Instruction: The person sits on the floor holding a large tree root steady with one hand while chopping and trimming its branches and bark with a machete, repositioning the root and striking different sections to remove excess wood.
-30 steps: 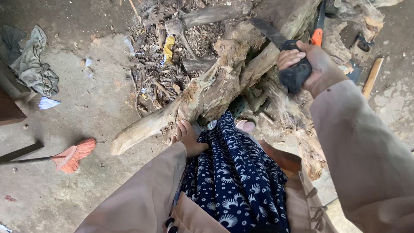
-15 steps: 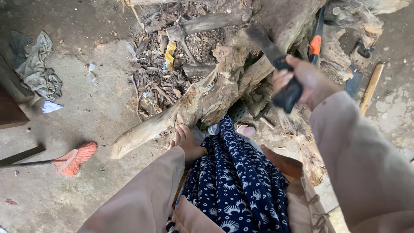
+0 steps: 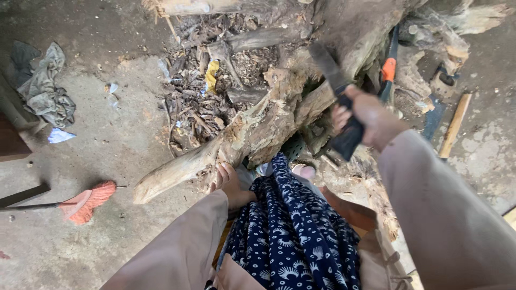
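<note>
A big gnarled tree root (image 3: 252, 134) lies across the concrete floor in front of me. My right hand (image 3: 365, 115) is closed on the black handle of a chopping knife (image 3: 336, 94), whose dark blade points up and left over the root's upper part. Down at the lower limb of the root, my left hand (image 3: 231, 185) presses against the wood with fingers curled on it. A dark blue patterned cloth (image 3: 293, 236) hangs between my beige sleeves.
Wood chips and bark scraps (image 3: 199, 102) pile behind the root. A red brush (image 3: 86, 203) and a crumpled grey rag (image 3: 45, 91) lie at left. An orange-handled tool (image 3: 388, 70) and a wooden handle (image 3: 454, 126) lie at right.
My right hand has brought the knife down and left toward the root. The left hand has stayed on the wood.
</note>
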Action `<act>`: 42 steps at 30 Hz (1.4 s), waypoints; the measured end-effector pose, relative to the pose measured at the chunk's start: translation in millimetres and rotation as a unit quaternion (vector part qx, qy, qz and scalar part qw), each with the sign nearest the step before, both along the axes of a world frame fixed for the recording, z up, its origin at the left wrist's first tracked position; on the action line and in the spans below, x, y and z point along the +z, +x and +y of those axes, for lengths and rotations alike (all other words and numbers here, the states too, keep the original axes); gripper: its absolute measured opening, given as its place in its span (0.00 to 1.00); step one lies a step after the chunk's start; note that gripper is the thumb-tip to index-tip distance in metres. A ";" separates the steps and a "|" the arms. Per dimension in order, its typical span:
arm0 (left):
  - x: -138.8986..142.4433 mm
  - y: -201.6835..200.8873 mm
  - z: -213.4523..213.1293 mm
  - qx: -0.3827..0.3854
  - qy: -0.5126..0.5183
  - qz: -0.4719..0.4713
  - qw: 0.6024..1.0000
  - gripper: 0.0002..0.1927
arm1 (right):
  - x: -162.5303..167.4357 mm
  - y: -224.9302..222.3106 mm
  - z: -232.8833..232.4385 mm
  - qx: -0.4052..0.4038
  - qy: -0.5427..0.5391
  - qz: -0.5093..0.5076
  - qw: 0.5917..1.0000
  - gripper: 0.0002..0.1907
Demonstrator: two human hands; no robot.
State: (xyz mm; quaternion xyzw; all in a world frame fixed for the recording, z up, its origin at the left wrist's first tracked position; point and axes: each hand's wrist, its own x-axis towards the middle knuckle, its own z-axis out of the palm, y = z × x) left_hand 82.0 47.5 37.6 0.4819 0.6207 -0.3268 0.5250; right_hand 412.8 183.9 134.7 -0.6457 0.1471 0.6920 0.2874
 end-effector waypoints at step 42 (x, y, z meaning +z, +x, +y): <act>-4.9 -3.7 -3.8 0.012 0.018 -0.014 1.000 0.76 | -7.0 20.6 -0.3 0.129 0.109 -0.133 0.977 0.20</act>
